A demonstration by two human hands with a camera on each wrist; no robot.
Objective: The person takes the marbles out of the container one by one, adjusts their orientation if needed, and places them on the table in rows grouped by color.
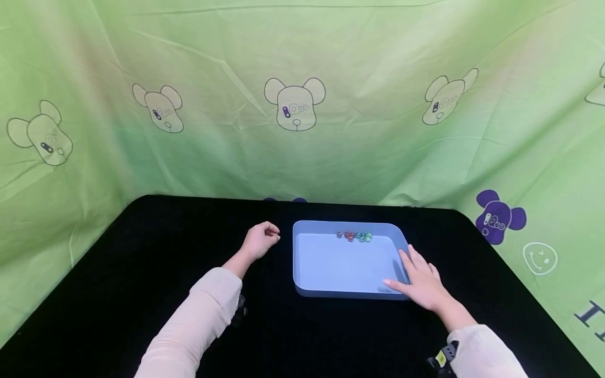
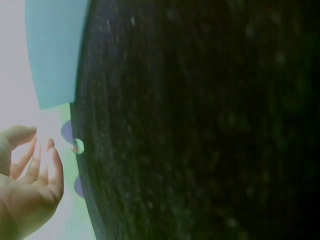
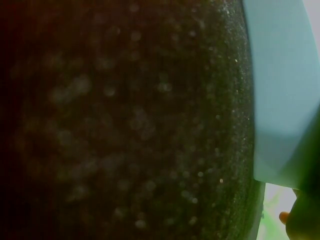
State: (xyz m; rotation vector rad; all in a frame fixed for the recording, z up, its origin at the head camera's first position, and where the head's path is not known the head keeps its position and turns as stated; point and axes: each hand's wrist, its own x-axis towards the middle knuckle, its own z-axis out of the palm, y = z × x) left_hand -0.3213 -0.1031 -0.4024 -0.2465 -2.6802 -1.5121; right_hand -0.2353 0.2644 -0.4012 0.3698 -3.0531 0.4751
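My left hand (image 1: 259,241) is raised left of a blue rectangular tray (image 1: 347,291), its fingers loosely curled. In the left wrist view, a gap shows between its thumb and fingers (image 2: 54,167), and I see nothing held there. A small shiny greenish-red piece (image 2: 77,146) appears just past the fingertips; I cannot tell whether it lies on the table or is in the air. My right hand (image 1: 423,283) rests on the tray's near right corner with fingers spread, thumb over the front rim. Along the tray's far side sit several small glassy pieces (image 1: 350,236), reddish and green.
The tray stands on a black-covered table (image 1: 142,278). Behind and beside the table hangs a green curtain (image 1: 217,136) with printed bear heads. Dark devices are strapped to both wrists, such as the right wrist device (image 1: 444,358).
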